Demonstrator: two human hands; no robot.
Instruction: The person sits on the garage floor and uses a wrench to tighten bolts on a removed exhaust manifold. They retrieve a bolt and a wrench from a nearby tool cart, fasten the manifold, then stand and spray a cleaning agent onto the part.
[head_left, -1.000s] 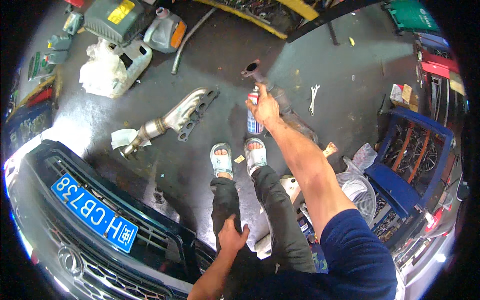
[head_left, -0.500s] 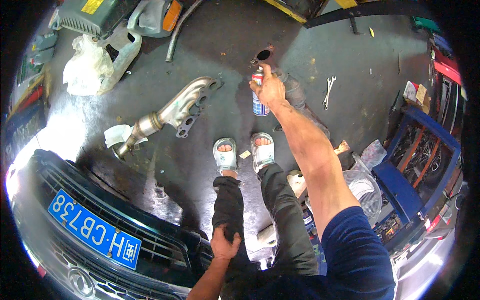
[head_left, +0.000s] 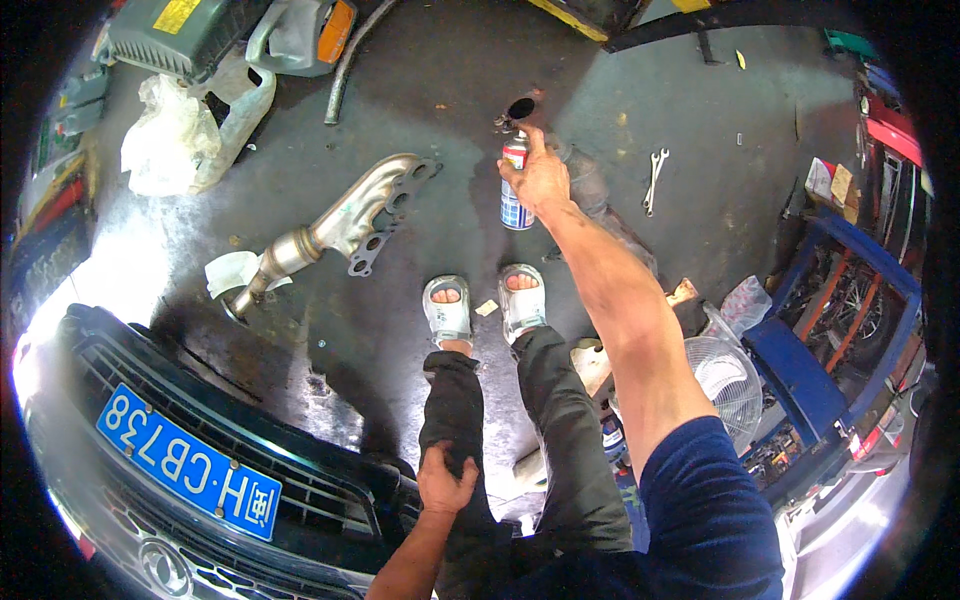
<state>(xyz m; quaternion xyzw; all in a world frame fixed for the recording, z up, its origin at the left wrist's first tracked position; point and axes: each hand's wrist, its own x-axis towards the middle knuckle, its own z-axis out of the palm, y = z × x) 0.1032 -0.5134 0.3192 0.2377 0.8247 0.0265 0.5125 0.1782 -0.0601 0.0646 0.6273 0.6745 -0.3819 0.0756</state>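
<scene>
My right hand (head_left: 543,182) is wrapped round an upright spray can (head_left: 516,208), its forefinger on the nozzle at the top. Just beyond the can lies a rusty exhaust part on the floor, its round flange opening (head_left: 522,109) facing up; my hand and arm hide some of its pipe (head_left: 590,190). My left hand (head_left: 446,484) rests on my left trouser leg (head_left: 455,405) with thumb and fingers apart and nothing in them. To the left, a shiny exhaust manifold (head_left: 345,222) lies on the floor, its flat multi-hole gasket face turned right.
Two wrenches (head_left: 655,182) lie right of the rusty part. A car front (head_left: 200,440) stands close at my left. At the right are a fan (head_left: 725,390) and a blue frame (head_left: 800,375). Plastic jugs (head_left: 300,45) and a clear bag (head_left: 165,140) sit far left.
The whole view has shifted slightly. Both hands keep their places, the right one still gripping the spray can near the flange.
</scene>
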